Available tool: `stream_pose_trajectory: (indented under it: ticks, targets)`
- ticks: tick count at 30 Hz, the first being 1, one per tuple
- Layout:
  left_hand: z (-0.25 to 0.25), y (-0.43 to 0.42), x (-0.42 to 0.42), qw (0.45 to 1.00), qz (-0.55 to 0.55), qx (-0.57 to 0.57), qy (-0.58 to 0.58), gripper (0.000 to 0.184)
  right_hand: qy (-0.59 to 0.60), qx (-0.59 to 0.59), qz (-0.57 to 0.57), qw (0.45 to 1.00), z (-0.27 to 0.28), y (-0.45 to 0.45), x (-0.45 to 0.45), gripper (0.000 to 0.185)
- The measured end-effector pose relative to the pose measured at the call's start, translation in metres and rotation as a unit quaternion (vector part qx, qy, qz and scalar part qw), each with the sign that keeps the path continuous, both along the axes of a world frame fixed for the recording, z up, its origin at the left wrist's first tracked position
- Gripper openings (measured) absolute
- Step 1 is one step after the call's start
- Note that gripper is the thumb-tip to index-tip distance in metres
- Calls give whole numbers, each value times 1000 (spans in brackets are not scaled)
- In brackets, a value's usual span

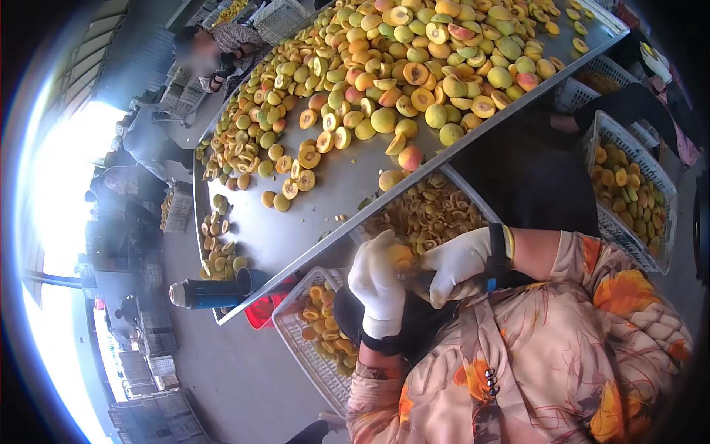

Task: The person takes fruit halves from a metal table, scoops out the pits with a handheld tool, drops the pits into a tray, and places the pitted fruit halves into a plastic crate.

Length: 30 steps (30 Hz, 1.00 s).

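My left hand [376,285], in a white glove, is closed around a yellow-orange peach piece [400,257] in front of my lap. My right hand [460,266], also gloved in white, is curled close beside the fruit. Whatever its fingers grip is hidden and blurred. Just beyond both hands is a crate of peach scraps [436,214]. Above it slopes a metal table [255,240] heaped with peaches [384,118], many cut in halves with the reddish-brown centres showing.
A white crate [279,320] of peach halves stands left of my lap. Another filled crate [669,203] is on the right, near a co-worker's gloved hand [655,63]. A blue thermos [203,294] lies at the table's corner, near a red container [260,312]. Other people work farther back.
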<state>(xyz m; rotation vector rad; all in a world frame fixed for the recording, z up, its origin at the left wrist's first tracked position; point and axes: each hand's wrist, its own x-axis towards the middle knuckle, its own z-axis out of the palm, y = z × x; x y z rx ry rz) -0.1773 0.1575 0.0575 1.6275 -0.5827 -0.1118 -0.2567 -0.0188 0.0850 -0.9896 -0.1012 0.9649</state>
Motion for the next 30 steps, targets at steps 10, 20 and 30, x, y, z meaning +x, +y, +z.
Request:
stream_pose_trajectory:
  ticks: [10,20,30]
  targets:
    - [13,17,13,934,124,-173,285,53,19,195,37,980,-27,10,9,15]
    - [-11,145,176,912,192,357,-63,41,-257,-417,-78,869,-94,-17,23,48]
    - [-72,-27,343,853,62,500,-135,49,-262,-374,-82,886,-102,-21,29,28]
